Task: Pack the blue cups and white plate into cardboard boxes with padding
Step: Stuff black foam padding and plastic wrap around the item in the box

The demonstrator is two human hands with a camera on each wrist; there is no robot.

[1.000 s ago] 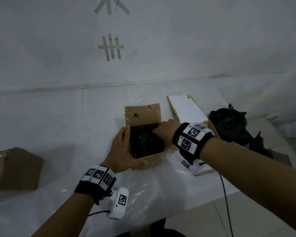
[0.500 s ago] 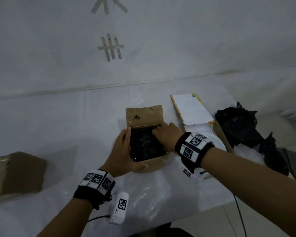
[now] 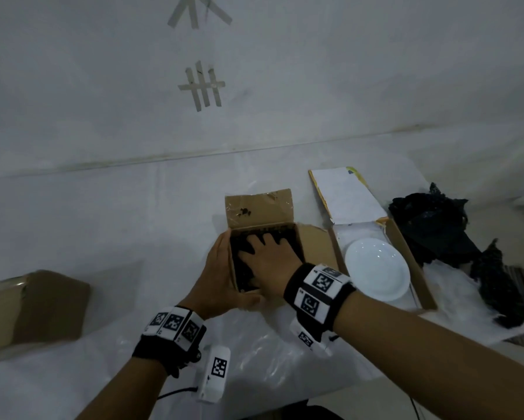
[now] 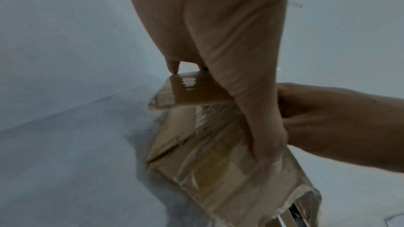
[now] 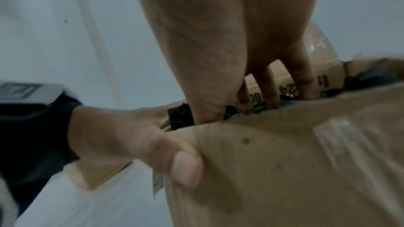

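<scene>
Right hand [image 3: 267, 262] flat, fingers spread, presses black padding [image 3: 242, 268] in small box [image 3: 259, 209]; left hand [image 3: 221, 280] grips box wall; cups unseen; white plate [image 3: 377, 269] in neighbour box [image 3: 406, 253], uncovered; closing remains.

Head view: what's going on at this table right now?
A person is packing. The left hand holds the side of a small open cardboard box, while the right hand presses flat on black padding inside it. The white plate lies in a second open box to the right, uncovered, with more black padding beside it.
</scene>
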